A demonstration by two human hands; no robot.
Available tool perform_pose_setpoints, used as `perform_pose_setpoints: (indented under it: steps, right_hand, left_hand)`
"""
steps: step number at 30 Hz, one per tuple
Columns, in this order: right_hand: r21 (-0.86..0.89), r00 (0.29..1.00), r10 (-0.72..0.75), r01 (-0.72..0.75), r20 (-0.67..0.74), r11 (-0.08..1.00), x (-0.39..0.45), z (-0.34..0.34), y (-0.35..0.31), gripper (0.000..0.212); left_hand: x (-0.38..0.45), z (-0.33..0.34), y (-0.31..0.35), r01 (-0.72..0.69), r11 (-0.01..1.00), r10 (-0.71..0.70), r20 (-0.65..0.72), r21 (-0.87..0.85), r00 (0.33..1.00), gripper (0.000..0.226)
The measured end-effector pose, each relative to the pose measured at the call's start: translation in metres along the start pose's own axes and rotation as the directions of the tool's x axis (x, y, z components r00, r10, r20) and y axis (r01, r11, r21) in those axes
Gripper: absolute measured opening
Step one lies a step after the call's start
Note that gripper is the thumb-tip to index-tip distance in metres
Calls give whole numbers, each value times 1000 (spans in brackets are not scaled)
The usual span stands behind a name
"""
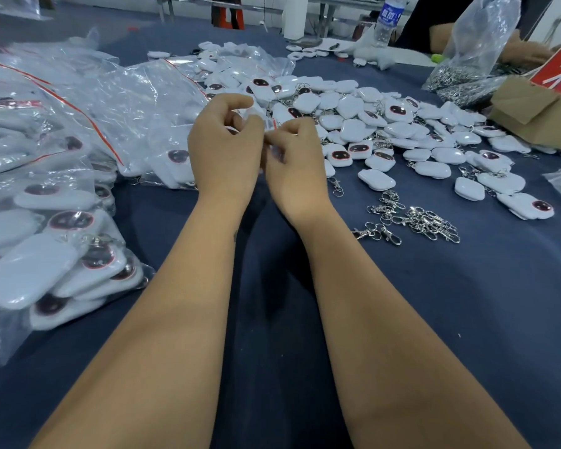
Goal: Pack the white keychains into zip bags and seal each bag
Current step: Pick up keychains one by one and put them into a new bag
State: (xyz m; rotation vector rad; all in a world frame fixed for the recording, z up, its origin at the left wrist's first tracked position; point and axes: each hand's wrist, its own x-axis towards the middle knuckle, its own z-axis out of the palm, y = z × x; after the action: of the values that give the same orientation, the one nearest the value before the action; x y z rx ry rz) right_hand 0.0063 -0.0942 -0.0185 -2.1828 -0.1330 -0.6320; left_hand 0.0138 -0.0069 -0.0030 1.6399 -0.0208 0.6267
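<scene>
Now both hands up close together over the blue table point(402, 319). Left hand point(224, 147) with fingers curled, pinching a small clear bag point(256, 116). Right hand point(293, 157) just beside it, fingers curled too, pinching the same bag near its red strip. Maybe a keychain inside the bag already, but too blurry and too hidden by the fingers to tell.

Right behind the hands, a big heap of loose white keychains point(370, 124) spread across the table, some face up with a dark oval spot, some face down and plain white. Just beside that heap, nearer the right arm, a little bunch of shiny metal clips point(415, 222).

Off to the left, a large pile of packed bags point(62, 222), each with white keychains inside and a red strip along the top. Touching and lying over one another.

Far right, a brown box point(538, 108) with a red sign on it. Next to the box, a tall clear sack point(473, 47) with more metal clips at its bottom. Further back, a water bottle point(387, 21) standing upright.
</scene>
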Motion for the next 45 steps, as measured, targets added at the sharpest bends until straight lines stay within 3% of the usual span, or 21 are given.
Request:
perform_pose_setpoints:
  steps: [2, 4, 7, 9, 12, 15, 18, 21, 23, 25, 27, 34, 41, 45]
  right_hand:
    - [-26, 980, 113, -119, -164, 993, 1, -8, 1, 17]
    - [-198, 935, 235, -291, -264, 936, 1, -16, 6, 27]
    - [-384, 900, 405, -435, -162, 814, -1, -19, 8, 45]
    - [-439, 903, 415, -419, -111, 795, -2, -19, 10, 48]
    - [-410, 921, 368, -387, -127, 826, 0, -22, 11, 38]
    - [-230, 926, 315, -359, -207, 905, 1, -22, 9, 24]
    - [206, 891, 394, -351, -228, 913, 3, -20, 5, 18]
    - [561, 846, 517, -368, -129, 742, 7, -17, 4, 18]
    - [740, 832, 555, -376, 4, 558, 10, -15, 4, 16]
    - [856, 823, 552, -377, 135, 353, 12, -15, 3, 10]
    - [882, 818, 539, -391, 202, 263, 11, -16, 2, 3]
    - [769, 855, 500, -413, 142, 487, 11, -14, 9, 33]
    - [650, 908, 365, -407, 208, 642, 9, -9, 7, 22]
    - [586, 917, 346, -395, 200, 708, 9, -5, 8, 10]
  left_hand:
    - [0, 1, -4, 2, 999, -5, 57, 53, 998, 23]
    - [-1, 2, -9, -20, 988, -5, 159, 156, 987, 31]
    - [-1, 1, -17, -132, 896, 14, 270, 423, 963, 43]
    - [0, -2, -21, -167, 812, 11, 272, 559, 962, 50]
    - [0, -3, -22, -158, 763, 17, 226, 626, 974, 51]
    - [0, -1, -18, -154, 789, 49, 188, 595, 981, 38]
    - [-3, 3, -12, -174, 849, 99, 174, 499, 980, 30]
    - [-8, 6, -7, -142, 905, 88, 150, 400, 985, 19]
    - [-8, 7, -7, -90, 940, 39, 159, 328, 987, 19]
    - [-6, 8, -8, -17, 954, -41, 183, 300, 982, 27]
    - [-3, 8, -9, 72, 955, -138, 213, 289, 967, 30]
    - [-4, 9, -15, 226, 963, -250, 177, 145, 952, 31]
    - [-5, 15, -11, 291, 955, -282, 131, -51, 950, 15]
    - [-7, 19, -14, 266, 964, -262, 162, -6, 951, 20]
